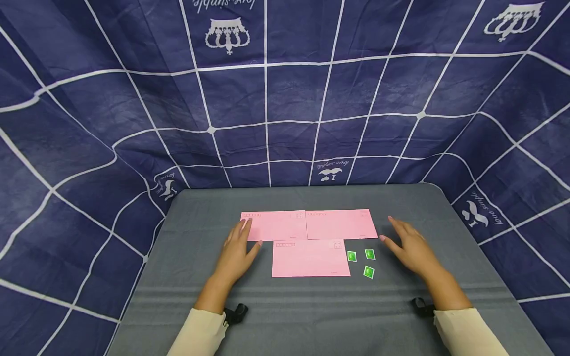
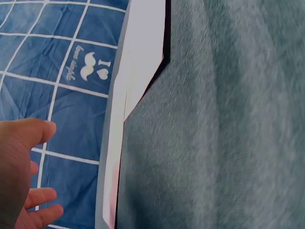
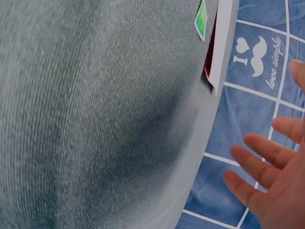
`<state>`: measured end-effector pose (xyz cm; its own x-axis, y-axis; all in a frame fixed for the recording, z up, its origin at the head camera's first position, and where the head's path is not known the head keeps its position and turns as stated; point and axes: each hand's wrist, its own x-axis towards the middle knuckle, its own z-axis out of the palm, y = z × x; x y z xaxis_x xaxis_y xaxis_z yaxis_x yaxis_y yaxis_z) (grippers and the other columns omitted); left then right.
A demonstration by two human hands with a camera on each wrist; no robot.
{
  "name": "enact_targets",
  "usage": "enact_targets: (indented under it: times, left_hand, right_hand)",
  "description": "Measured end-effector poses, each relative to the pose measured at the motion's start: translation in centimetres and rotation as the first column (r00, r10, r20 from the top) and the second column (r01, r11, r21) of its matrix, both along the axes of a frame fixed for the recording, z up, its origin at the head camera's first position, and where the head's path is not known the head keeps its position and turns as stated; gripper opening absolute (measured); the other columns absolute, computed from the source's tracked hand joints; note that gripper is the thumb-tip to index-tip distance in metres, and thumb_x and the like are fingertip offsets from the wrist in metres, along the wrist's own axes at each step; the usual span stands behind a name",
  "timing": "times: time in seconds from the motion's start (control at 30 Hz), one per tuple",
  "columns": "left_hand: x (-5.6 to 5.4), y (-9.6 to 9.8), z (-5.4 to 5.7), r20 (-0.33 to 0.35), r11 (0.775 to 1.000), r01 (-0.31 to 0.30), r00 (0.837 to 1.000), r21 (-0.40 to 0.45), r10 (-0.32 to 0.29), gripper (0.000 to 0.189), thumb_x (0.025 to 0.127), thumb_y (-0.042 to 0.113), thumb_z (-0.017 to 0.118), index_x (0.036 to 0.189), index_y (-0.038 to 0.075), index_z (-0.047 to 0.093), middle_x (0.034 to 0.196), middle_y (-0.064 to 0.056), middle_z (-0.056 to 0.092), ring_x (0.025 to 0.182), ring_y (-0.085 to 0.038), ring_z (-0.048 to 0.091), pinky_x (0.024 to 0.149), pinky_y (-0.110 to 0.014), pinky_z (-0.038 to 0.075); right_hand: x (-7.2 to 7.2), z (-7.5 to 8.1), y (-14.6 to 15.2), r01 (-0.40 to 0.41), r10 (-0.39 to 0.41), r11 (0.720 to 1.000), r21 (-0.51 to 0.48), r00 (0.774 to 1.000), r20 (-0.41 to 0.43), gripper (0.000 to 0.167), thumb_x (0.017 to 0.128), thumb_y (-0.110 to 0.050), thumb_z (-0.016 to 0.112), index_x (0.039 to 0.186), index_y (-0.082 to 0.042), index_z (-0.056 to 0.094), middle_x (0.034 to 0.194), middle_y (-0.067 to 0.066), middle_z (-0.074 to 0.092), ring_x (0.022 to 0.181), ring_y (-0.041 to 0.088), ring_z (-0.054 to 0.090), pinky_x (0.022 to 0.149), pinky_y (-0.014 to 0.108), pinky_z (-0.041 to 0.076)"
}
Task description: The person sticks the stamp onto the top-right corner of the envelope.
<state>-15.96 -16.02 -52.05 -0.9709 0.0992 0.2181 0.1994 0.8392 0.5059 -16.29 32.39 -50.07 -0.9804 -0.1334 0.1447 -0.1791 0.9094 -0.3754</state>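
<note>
Three pink envelopes lie on the grey table: a back left envelope (image 1: 278, 226), a back right envelope (image 1: 340, 225) and a front envelope (image 1: 310, 259). Right of the front one are three small green stamps with white borders: one stamp (image 1: 352, 256) by its edge, another stamp (image 1: 369, 254) farther back, a third stamp (image 1: 368, 272) nearer the front. My left hand (image 1: 235, 253) is at the left end of the back left envelope, fingers extended and overlapping its corner in the head view. Just right of the back right envelope, my right hand (image 1: 411, 251) has its fingers spread, holding nothing.
The grey cloth-covered table (image 1: 311, 316) extends around the envelopes. A dark blue curtain (image 1: 294, 94) with white grid lines stands behind it and along both sides. Dark wrist devices sit on the left wrist (image 1: 236, 313) and right wrist (image 1: 422, 307), beside cream sleeves.
</note>
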Motion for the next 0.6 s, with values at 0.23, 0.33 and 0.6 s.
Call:
enact_targets:
  times: [0.23,0.33,0.6]
  left_hand:
    - [0.6,1.1,0.0,-0.003,0.999,0.047,0.999,-0.006,-0.047,0.064,0.093,0.032,0.07,0.148,0.006,0.05,0.151,-0.02,0.049,0.142,-0.04,0.045,0.113,-0.06,0.04]
    - [0.9,1.5,0.1,0.033,0.997,0.075,0.997,-0.018,-0.075,0.062,0.094,0.033,0.07,0.146,0.006,0.053,0.15,-0.019,0.05,0.142,-0.038,0.046,0.115,-0.056,0.04]
    - [1.2,2.6,0.2,0.068,0.991,0.135,0.989,-0.021,-0.133,0.056,0.094,0.031,0.071,0.142,0.005,0.058,0.148,-0.015,0.054,0.142,-0.033,0.047,0.116,-0.051,0.04]
  right_hand:
    - [0.2,-0.5,-0.2,-0.051,0.05,0.998,-0.038,0.999,-0.019,0.063,0.096,-0.033,0.068,0.145,0.002,0.048,0.132,0.031,0.06,0.122,0.051,0.056,0.1,0.067,0.042]
    - [0.4,-0.6,-0.4,-0.055,0.055,0.997,-0.062,0.998,-0.009,0.053,0.095,-0.027,0.07,0.137,0.003,0.056,0.123,0.027,0.064,0.116,0.046,0.06,0.098,0.064,0.045]
    - [0.3,-0.9,-0.8,-0.061,0.061,0.995,-0.082,0.998,0.003,0.037,0.091,-0.018,0.073,0.122,0.001,0.067,0.11,0.019,0.07,0.099,0.034,0.067,0.089,0.054,0.053]
